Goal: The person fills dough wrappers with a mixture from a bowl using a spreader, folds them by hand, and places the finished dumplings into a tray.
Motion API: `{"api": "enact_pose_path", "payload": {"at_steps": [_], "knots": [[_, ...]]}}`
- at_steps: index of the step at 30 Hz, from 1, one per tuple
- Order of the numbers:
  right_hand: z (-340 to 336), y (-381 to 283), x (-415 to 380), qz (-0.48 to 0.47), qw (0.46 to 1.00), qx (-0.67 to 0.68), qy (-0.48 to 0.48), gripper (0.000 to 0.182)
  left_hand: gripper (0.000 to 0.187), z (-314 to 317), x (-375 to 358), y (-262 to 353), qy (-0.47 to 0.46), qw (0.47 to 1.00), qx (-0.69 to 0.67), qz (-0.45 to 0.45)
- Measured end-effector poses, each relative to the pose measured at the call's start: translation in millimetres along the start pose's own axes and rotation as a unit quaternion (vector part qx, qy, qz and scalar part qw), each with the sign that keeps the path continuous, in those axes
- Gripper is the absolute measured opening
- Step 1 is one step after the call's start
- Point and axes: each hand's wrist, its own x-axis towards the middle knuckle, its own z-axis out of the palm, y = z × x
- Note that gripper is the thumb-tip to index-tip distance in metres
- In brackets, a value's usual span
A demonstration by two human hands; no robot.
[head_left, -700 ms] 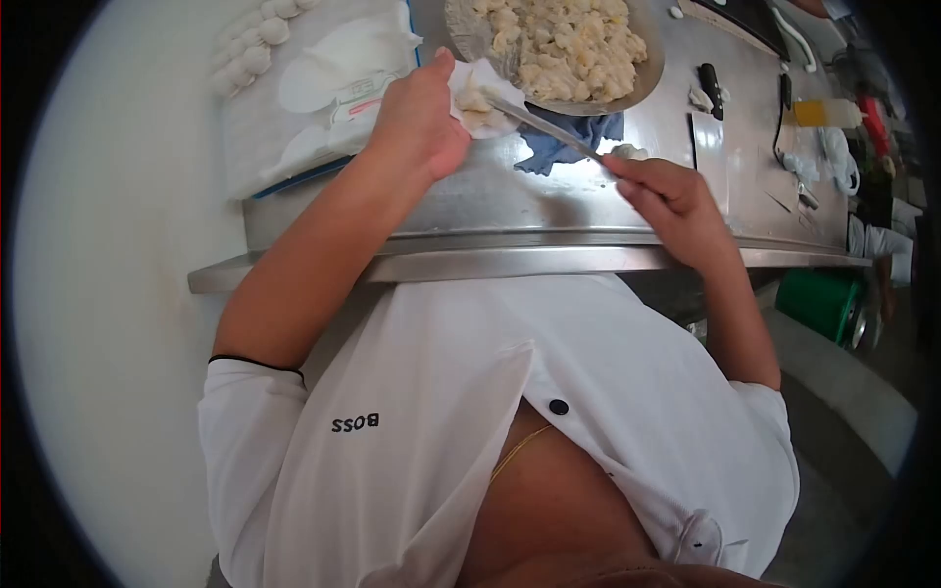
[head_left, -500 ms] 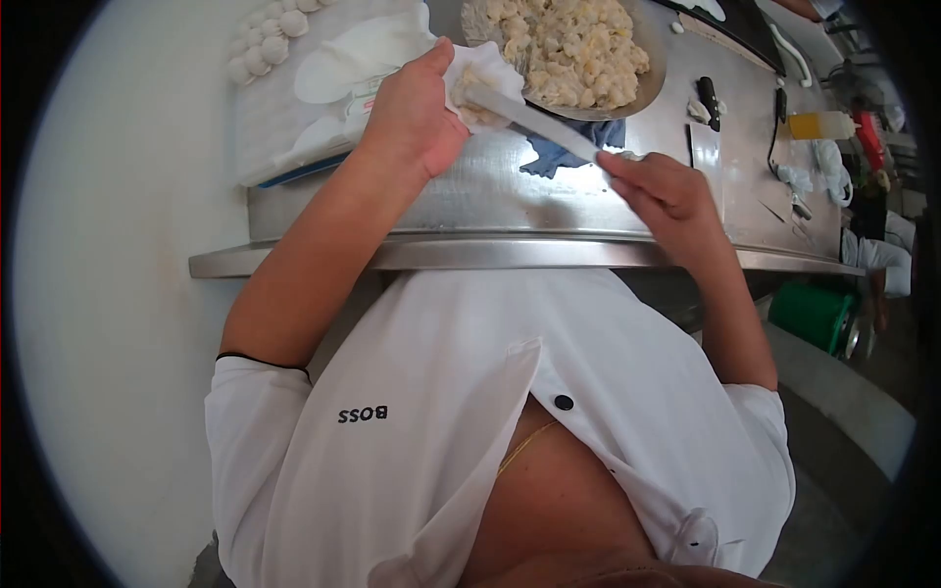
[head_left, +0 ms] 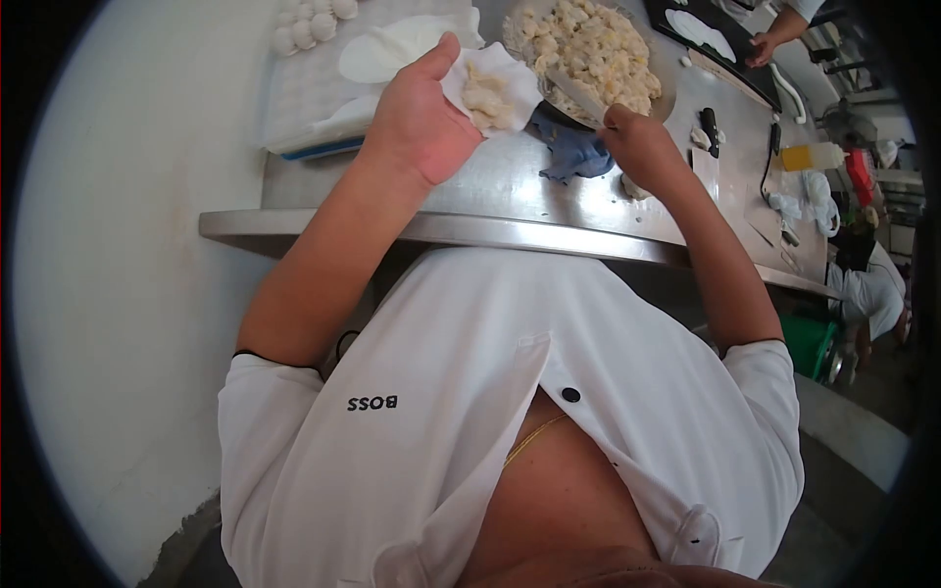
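Observation:
A thin white wrapper (head_left: 524, 86) with a smear of pale filling (head_left: 485, 96) on it lies in my left hand (head_left: 423, 116). My right hand (head_left: 642, 145) is closed round the handle end of a flat metal spatula (head_left: 578, 95), whose blade touches the chunky filling in a large metal bowl (head_left: 669, 78). Left of my left hand, more white wrappers (head_left: 402, 49) rest on a pale tray (head_left: 299, 103). Several round white dumplings (head_left: 314, 24) sit at that tray's far left. A crumpled blue cloth (head_left: 576, 157) is beneath the bowl's near side.
On the steel table (head_left: 510, 191) at the right are a black-handled knife (head_left: 709, 125), a bottle of yellow liquid (head_left: 812, 157) and a red-capped item (head_left: 861, 176). A co-worker's hand (head_left: 763, 47) is by a dark tray at the top right. Another person (head_left: 872, 289) stands at the far right.
My right hand has carried the spatula from the wrapper to the bowl's filling. The filling on the wrapper is now uncovered. The view has shifted, and a co-worker's hand has appeared at the top right.

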Motion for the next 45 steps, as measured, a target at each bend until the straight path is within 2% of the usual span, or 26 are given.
{"api": "enact_pose_path", "payload": {"at_steps": [2,4,5,9,11,15,17,18,20,21,23,27,29,30,32,35,39,41,42,44,45], "knots": [[13,-14,10,-0.112,0.983,-0.088,0.114,0.019,0.041,4,-6,0,-0.029,0.999,-0.021,0.009],[6,-54,0,-0.187,0.974,0.004,0.128,0.022,0.041,3,-11,1,-0.037,0.999,-0.02,0.031],[13,-64,-1,-0.251,0.951,0.092,0.156,0.026,0.041,3,-12,1,-0.046,0.998,-0.018,0.048],[13,-104,-11,-0.258,0.938,0.163,0.162,0.034,0.047,-1,-9,-1,-0.021,0.998,-0.011,0.062],[15,-109,-6,-0.29,0.922,0.162,0.198,0.03,0.047,-3,-8,-1,0.001,0.997,0.001,0.078],[16,-107,-1,-0.304,0.919,0.137,0.21,0.026,0.046,-3,-9,0,0.011,0.997,0.003,0.077],[18,-105,4,-0.332,0.901,0.175,0.216,0.018,0.039,-2,-13,0,0.024,0.997,0.027,0.064],[17,-105,4,-0.33,0.902,0.176,0.215,0.018,0.039,-5,-13,-2,0.025,0.997,0.027,0.063],[12,-106,6,-0.231,0.924,0.283,0.116,0.013,0.036,-14,-10,-2,0.002,0.989,0.123,0.086],[9,-106,7,-0.229,0.923,0.284,0.12,0.013,0.036,-15,-11,-1,0.0,0.988,0.126,0.084],[5,-105,8,-0.163,0.919,0.354,0.06,0.015,0.033,-15,-14,-1,0.012,0.974,0.203,0.102],[10,-94,13,-0.147,0.925,0.348,0.043,0.02,0.034,-16,-15,-7,0.028,0.965,0.238,0.104],[7,-96,14,-0.07,0.901,0.428,0.004,0.02,0.036,-22,-12,-11,-0.003,0.943,0.307,0.126],[8,-95,15,-0.066,0.9,0.43,0.006,0.02,0.036,-22,-10,-14,-0.005,0.943,0.309,0.122],[9,-93,19,-0.045,0.837,0.544,-0.021,0.022,0.038,-22,-8,-19,-0.015,0.937,0.306,0.169],[8,-88,23,-0.016,0.825,0.561,-0.07,0.024,0.037,-22,-7,-17,0.008,0.946,0.291,0.143],[9,-85,24,0.0,0.8,0.587,-0.126,0.021,0.037,-25,-5,-17,0.038,0.951,0.279,0.127],[6,-87,20,-0.055,0.856,0.51,-0.065,0.018,0.038,-25,-6,-15,0.046,0.96,0.255,0.102],[7,-88,19,-0.056,0.856,0.51,-0.066,0.018,0.038,-26,-5,-15,0.047,0.96,0.255,0.103],[11,-89,16,-0.182,0.911,0.37,0.017,0.016,0.036,-29,-4,-17,0.078,0.955,0.265,0.112],[15,-88,16,-0.182,0.911,0.37,0.016,0.016,0.036,-30,-4,-16,0.078,0.954,0.265,0.113]]}}
